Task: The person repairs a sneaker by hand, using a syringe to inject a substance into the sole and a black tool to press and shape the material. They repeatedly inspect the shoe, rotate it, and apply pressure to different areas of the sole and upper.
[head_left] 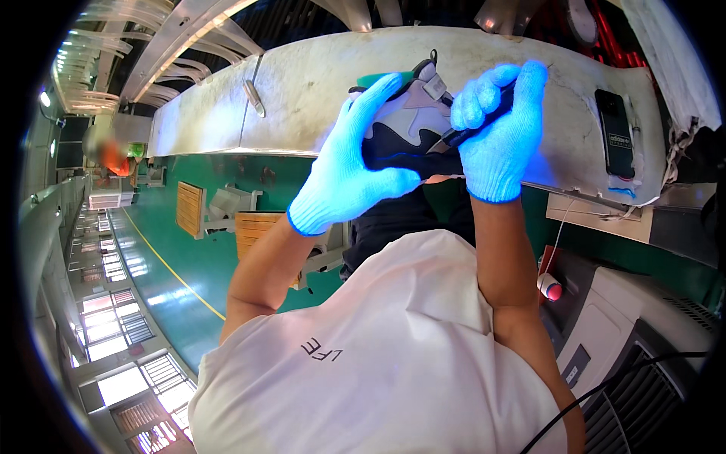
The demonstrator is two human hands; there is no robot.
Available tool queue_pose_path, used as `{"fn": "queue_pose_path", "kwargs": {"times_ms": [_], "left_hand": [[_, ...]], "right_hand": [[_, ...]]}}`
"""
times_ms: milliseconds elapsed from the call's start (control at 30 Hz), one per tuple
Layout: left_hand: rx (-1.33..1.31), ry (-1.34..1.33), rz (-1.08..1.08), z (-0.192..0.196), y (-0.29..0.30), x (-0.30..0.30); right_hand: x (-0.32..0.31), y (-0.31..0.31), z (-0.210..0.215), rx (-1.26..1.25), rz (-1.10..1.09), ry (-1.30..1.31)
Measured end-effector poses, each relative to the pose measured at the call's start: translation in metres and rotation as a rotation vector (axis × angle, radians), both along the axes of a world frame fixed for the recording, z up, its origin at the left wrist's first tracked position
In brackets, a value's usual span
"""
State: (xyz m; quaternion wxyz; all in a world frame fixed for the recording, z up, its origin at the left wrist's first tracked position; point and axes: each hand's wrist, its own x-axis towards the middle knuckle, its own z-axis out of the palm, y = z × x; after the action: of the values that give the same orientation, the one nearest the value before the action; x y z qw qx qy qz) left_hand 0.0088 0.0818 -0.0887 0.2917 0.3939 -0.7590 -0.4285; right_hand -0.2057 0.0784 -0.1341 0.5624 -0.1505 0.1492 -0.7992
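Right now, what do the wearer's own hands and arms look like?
Left hand and right hand: matching knit gloves, bright blue in this light, ribbed at the wrist, with a darker blue hem. Left forearm and right forearm: bare, no long sleeves. White shirt with dark lettering.

Gloved left hand [344, 166] grips grey-and-black shoe [414, 122] at worktop [302, 98] edge — gloved right hand [501, 144] round dark slender object [459, 138], beside shoe.
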Motion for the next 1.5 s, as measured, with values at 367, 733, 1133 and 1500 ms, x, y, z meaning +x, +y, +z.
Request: {"fn": "queue_pose_path", "kwargs": {"times_ms": [367, 733, 1133, 1500], "left_hand": [[0.176, 0.134, 0.154, -0.009, -0.01, 0.008], [0.159, 0.183, 0.074, -0.03, -0.029, 0.02], [-0.088, -0.256, 0.217, -0.024, -0.022, 0.006], [-0.14, -0.125, 0.27, -0.044, -0.015, 0.007]], "right_hand": [[-0.005, -0.004, 0.004, -0.003, 0.136, 0.14], [0.021, -0.012, 0.023, 0.239, -0.002, 0.325], [0.037, 0.0, 0.012, 0.061, -0.092, 0.48], [-0.028, 0.054, 0.063, 0.239, -0.132, 1.947]]}}
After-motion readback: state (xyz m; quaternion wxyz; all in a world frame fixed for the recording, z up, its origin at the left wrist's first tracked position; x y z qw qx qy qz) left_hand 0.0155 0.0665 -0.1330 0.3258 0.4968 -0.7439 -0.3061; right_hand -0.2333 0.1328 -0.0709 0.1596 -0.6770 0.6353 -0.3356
